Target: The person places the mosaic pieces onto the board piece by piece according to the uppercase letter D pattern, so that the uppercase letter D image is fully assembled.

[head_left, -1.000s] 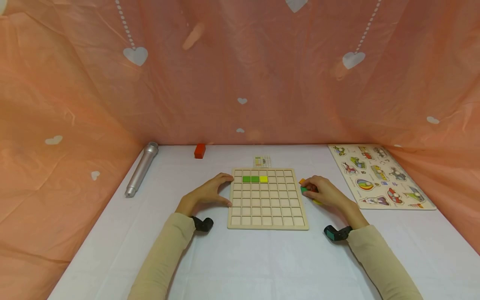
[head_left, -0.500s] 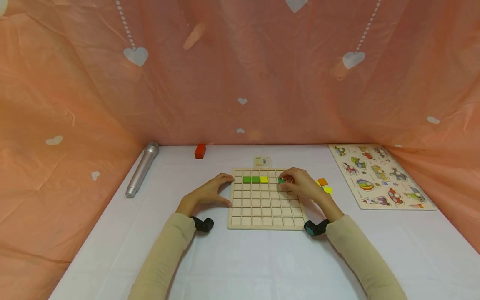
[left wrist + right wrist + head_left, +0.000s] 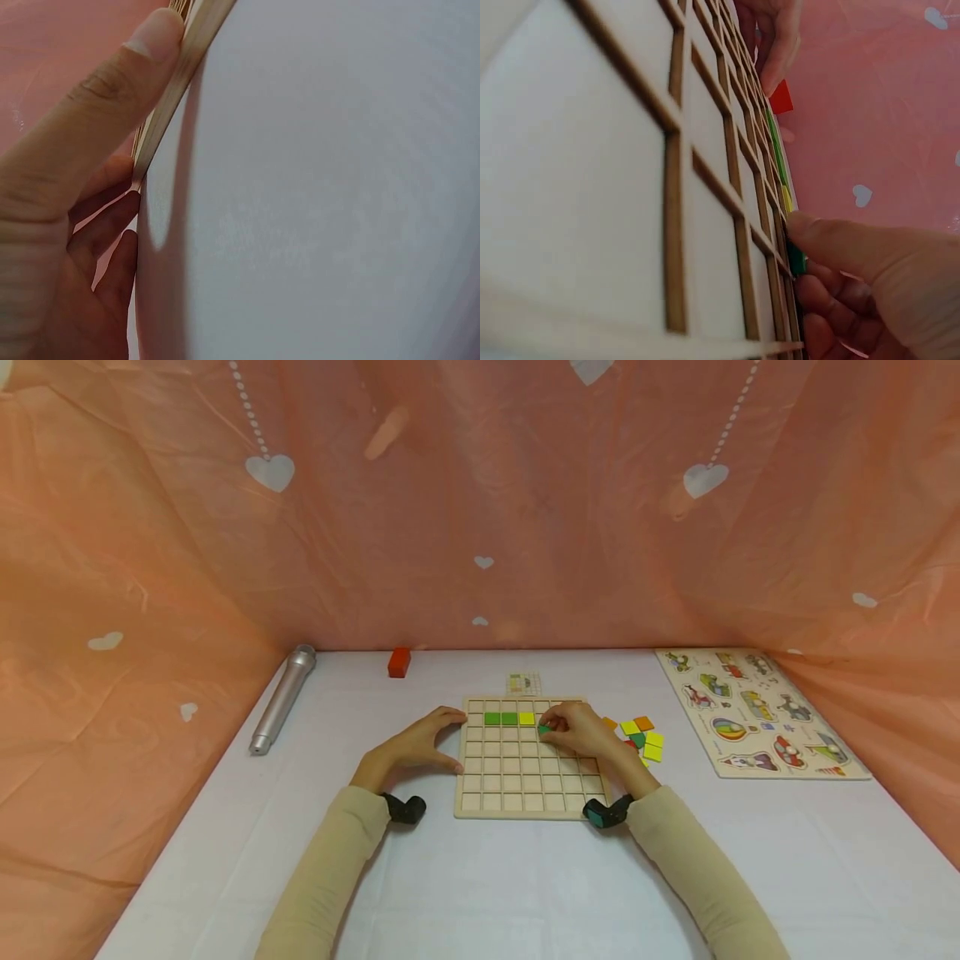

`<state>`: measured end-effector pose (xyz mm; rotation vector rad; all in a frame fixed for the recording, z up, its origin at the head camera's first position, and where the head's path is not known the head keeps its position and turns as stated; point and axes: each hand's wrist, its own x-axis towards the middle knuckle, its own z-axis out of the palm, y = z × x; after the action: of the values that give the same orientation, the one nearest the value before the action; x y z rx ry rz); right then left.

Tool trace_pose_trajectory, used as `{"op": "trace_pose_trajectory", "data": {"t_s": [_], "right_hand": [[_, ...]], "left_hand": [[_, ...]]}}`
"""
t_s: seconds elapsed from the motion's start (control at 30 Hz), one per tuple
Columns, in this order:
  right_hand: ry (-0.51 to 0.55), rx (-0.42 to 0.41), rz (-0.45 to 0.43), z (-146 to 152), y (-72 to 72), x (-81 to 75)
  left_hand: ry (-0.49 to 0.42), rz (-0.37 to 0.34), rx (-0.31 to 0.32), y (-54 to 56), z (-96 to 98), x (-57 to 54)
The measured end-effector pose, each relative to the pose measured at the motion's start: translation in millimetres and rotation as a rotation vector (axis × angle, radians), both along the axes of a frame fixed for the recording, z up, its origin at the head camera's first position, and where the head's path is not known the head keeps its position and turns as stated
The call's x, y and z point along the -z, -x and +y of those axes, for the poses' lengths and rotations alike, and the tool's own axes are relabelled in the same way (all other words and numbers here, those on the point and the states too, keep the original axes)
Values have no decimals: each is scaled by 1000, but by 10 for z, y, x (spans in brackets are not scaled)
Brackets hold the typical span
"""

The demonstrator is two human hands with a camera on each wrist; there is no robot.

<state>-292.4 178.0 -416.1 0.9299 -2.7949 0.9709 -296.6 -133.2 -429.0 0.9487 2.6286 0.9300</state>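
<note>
A wooden grid board [image 3: 534, 815] lies on the white table. In its second row sit two green tiles [image 3: 501, 718] and one yellow tile [image 3: 527, 718]. My right hand [image 3: 588, 732] pinches a dark green tile [image 3: 543, 728] between thumb and fingers, over the board just right of the yellow one. The right wrist view shows that tile [image 3: 796, 259] close to the grid, partly covered by fingers. Along the board's left edge rests my left hand [image 3: 412, 745], thumb and fingers spread apart. In the left wrist view its thumb [image 3: 112, 90] touches the board's side.
Loose yellow, orange, green and red tiles [image 3: 654, 740] lie right of the board, partly behind the right forearm. A small pattern card [image 3: 523, 683] is behind it. Farther out are a picture puzzle board [image 3: 757, 718], a red block [image 3: 399, 662] and a silver cylinder [image 3: 283, 700].
My right hand has carried the dark green tile leftward from the loose tiles to beside the yellow tile, uncovering more of the pile. The left hand has stayed at the board's edge.
</note>
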Motion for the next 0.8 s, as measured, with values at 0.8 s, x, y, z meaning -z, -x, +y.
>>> {"op": "trace_pose_trajectory", "data": {"t_s": [0.8], "right_hand": [[80, 58, 2, 225, -36, -72]], "left_hand": [[-4, 13, 6, 23, -12, 29]]}}
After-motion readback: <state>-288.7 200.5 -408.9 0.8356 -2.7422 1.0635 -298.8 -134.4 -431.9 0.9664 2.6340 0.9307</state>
